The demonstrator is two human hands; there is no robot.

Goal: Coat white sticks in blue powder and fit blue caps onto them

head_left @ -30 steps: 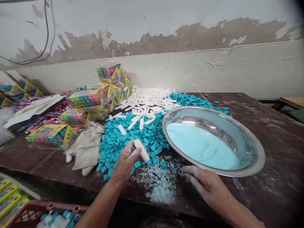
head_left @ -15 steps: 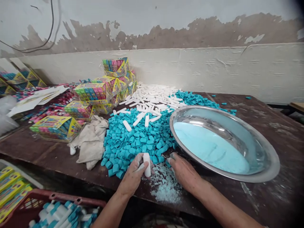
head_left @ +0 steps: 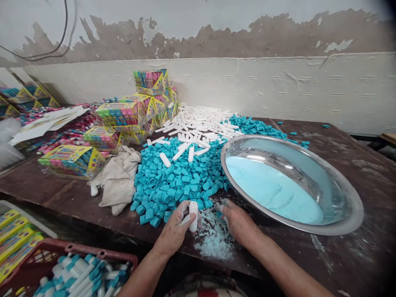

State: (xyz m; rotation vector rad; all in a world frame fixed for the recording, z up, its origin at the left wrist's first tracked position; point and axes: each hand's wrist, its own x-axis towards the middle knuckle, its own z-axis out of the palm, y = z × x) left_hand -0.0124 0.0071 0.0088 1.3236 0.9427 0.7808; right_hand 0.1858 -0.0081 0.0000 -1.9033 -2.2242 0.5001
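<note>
A white plastic tube (head_left: 193,217) stands nearly upright in my left hand (head_left: 176,227), thumb and fingers closed round it. To its right, my right hand (head_left: 236,220) has its fingers curled together, with a bit of blue at the fingertips that looks like a cap (head_left: 219,215). Spilled pale blue powder (head_left: 216,243) covers the table between and below both hands. Just beyond them lies a big heap of blue caps (head_left: 173,181). White tubes (head_left: 201,119) are piled behind the caps. The steel basin (head_left: 346,206) on the right holds light blue powder (head_left: 272,189).
A crumpled cloth (head_left: 119,181) and packed display boxes (head_left: 72,161) are left of the caps. At the lower left, a red crate (head_left: 89,249) holds capped tubes (head_left: 80,274). The table's front edge runs below my hands, and a wall (head_left: 278,82) stands behind.
The whole view has shifted slightly. The tube in my left hand is turned a little more upright. My right hand remains in nearly the same place with its fingers curled.
</note>
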